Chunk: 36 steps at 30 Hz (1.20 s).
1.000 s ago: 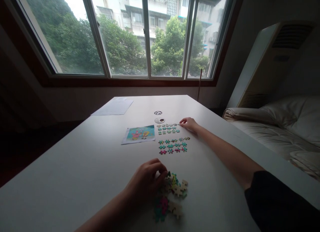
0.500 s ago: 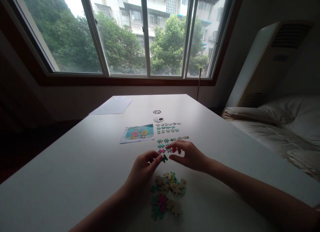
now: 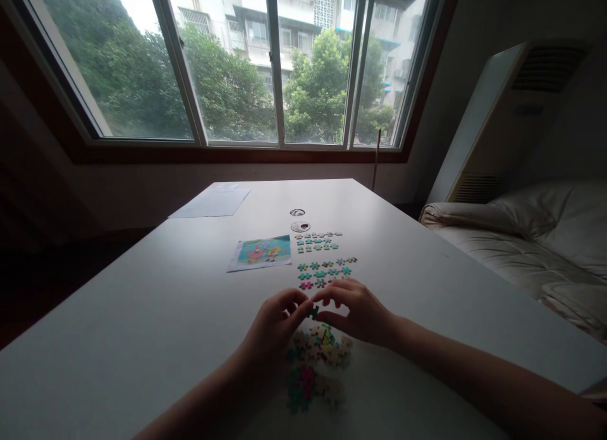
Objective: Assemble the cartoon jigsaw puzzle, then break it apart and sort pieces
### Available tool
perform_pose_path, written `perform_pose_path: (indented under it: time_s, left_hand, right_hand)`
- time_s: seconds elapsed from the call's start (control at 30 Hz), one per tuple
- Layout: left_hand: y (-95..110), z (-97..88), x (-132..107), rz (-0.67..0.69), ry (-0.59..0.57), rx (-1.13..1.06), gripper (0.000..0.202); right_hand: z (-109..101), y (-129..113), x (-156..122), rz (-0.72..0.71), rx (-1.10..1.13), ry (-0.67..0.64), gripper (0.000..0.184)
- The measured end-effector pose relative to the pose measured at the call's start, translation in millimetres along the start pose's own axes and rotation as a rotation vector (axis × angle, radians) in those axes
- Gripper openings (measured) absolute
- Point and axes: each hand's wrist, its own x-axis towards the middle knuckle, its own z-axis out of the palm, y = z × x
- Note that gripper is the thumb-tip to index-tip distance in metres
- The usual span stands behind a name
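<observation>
My left hand (image 3: 275,323) and my right hand (image 3: 358,310) meet above a loose pile of puzzle pieces (image 3: 315,361) on the white table (image 3: 165,313). Both pinch one small dark green puzzle piece (image 3: 313,311) between their fingertips. Beyond the hands, sorted puzzle pieces (image 3: 325,269) lie in neat rows, with a second group of sorted pieces (image 3: 317,241) farther back. A colourful reference picture (image 3: 260,251) lies flat to the left of the rows.
Two small round objects (image 3: 300,226) sit behind the rows. A sheet of paper (image 3: 211,201) lies at the table's far left. A bed with pale bedding (image 3: 531,238) stands to the right, a white cabinet (image 3: 502,117) behind it. A wide window (image 3: 265,67) spans the far wall.
My right hand came back from the far row to meet my left hand. My left hand lifted a dark green piece from the pile, and both hands now hold it, slightly nearer to me.
</observation>
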Motion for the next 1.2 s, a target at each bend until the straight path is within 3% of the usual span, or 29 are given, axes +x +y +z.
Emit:
perform_pose_path:
  time_s: [0.33,0.53,0.73,0.87,1.03,1.2]
  left_hand:
    - [-1,0.6,1,-0.046,-0.012,-0.031,0.033]
    - [1,-0.3,-2,-0.025,-0.044,-0.024,0.029]
    - [-1,-1.1,0,-0.009,-0.047,0.020,0.025]
    - [3,-9.6,0,0.050,-0.102,0.159,0.019]
    - [10,-16.0,-8,0.151,-0.257,0.406,0.014]
    - [13,-11.0,-14,0.152,-0.293,0.508,0.013]
  right_hand:
    - [-1,2,0,-0.118,-0.091,0.007,0.019]
    - [-6,6,1,-0.086,-0.134,0.085,0.022]
    - [-5,13,0,-0.122,-0.189,0.083,0.023]
    - [-12,19,1,-0.119,-0.228,0.169,0.021]
    - [-27,34,2,-0.055,-0.284,0.331,0.020]
    - [-31,45,1,-0.011,-0.320,0.345,0.022]
